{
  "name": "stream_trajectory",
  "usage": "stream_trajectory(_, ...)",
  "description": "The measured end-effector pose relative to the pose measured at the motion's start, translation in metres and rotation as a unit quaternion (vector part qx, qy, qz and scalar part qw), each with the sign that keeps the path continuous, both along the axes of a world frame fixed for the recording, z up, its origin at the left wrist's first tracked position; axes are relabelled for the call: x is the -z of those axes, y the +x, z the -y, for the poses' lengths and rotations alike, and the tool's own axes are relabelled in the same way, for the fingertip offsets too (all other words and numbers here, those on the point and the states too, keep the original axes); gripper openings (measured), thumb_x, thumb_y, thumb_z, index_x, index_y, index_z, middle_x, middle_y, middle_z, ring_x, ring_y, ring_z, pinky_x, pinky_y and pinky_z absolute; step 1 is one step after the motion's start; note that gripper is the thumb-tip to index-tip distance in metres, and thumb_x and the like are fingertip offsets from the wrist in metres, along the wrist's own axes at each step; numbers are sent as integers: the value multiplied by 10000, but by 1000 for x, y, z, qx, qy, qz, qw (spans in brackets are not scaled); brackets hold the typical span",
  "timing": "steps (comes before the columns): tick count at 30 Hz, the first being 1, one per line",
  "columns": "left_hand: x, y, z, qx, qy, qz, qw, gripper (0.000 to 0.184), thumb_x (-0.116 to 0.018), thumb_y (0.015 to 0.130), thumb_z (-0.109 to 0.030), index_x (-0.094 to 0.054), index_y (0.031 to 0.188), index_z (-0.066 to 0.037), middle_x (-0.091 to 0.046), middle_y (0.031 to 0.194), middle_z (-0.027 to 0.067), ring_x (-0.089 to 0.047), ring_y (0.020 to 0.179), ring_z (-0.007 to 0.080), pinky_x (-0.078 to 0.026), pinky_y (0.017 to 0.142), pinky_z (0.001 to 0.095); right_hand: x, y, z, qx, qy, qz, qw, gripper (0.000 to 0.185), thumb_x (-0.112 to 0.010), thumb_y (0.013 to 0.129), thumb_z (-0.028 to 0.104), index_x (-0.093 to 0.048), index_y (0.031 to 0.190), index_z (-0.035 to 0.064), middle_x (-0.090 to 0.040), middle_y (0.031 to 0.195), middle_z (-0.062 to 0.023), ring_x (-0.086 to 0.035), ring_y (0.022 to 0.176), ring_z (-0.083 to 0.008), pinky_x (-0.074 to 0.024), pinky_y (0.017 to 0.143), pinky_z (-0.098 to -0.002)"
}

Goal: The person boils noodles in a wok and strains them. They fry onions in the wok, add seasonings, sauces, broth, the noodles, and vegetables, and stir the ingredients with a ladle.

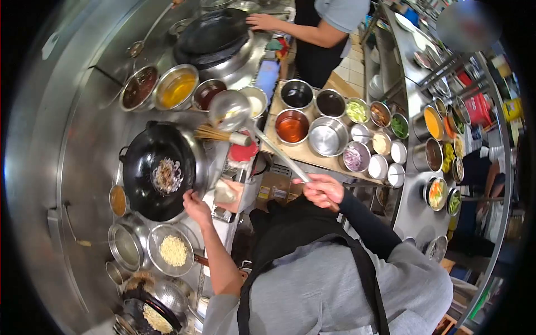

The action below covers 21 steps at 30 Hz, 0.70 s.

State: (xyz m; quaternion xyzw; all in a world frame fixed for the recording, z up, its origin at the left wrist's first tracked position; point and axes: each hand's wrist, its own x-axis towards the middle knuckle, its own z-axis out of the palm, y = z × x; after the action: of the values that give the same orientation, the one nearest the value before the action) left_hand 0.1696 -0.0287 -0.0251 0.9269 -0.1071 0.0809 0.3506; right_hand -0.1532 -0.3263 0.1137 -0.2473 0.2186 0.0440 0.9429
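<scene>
My right hand [325,191] is closed around the handle of a long metal ladle [286,159]. The ladle's round bowl, blurred, hangs over the row of sauce pots and has a few pale bits in it. My left hand [196,207] grips the near edge of a black wok [137,173], fingers at its rim. Sliced onion [167,176], partly browned, lies in the bottom of the wok. Just beyond my left hand, a bamboo brush [215,134] with a pale handle end rests beside the wok.
Sauce pots [177,88] line the stove's back. Several steel containers of liquids and chopped vegetables stand on a board [271,131] to the right. A strainer of noodles [173,250] sits nearer me. A co-worker's hand [262,22] touches another wok [215,36].
</scene>
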Motion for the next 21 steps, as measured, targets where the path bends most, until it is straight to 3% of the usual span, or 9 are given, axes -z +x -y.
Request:
stream_trajectory(4, 1, 1, 4, -4, -29, -27, 999, 167, -520, 942, -61, -601, 1080, -11, -683, 961, 164, -639, 923, 329, -477, 828, 439, -9, -77, 23, 139, -165, -135, 967, 335, -527, 997, 132, -492, 1318, 39, -459, 738, 6, -374, 494, -32, -308, 376, -198)
stream_trajectory(9, 13, 6, 7, -20, -2, -5, 1000, 183, -494, 929, -71, -606, 1059, -6, -699, 934, 182, -646, 902, 323, -478, 825, 435, 32, -104, 55, 239, -295, -242, 893, 82, -523, 979, 116, -493, 1051, 92, -440, 679, 18, -398, 469, -62, -339, 367, -246)
stream_trajectory(12, 12, 4, 11, -37, 3, -4, 999, 193, -479, 918, -65, -609, 1044, 1, -704, 927, 187, -662, 868, 320, -492, 807, 430, 48, -112, 75, 221, -316, -267, 883, 97, -536, 969, 116, -493, 1049, 83, -447, 668, 15, -422, 472, -74, -347, 363, -256)
stream_trajectory(21, 5, 2, 16, -33, -15, -19, 999, 173, -463, 920, -39, -584, 1031, 17, -672, 883, 155, -684, 846, 246, -513, 771, 366, 46, -129, 87, 218, -199, -233, 927, 103, -562, 953, 113, -503, 1032, 82, -478, 705, 3, -427, 476, -69, -348, 367, -248)
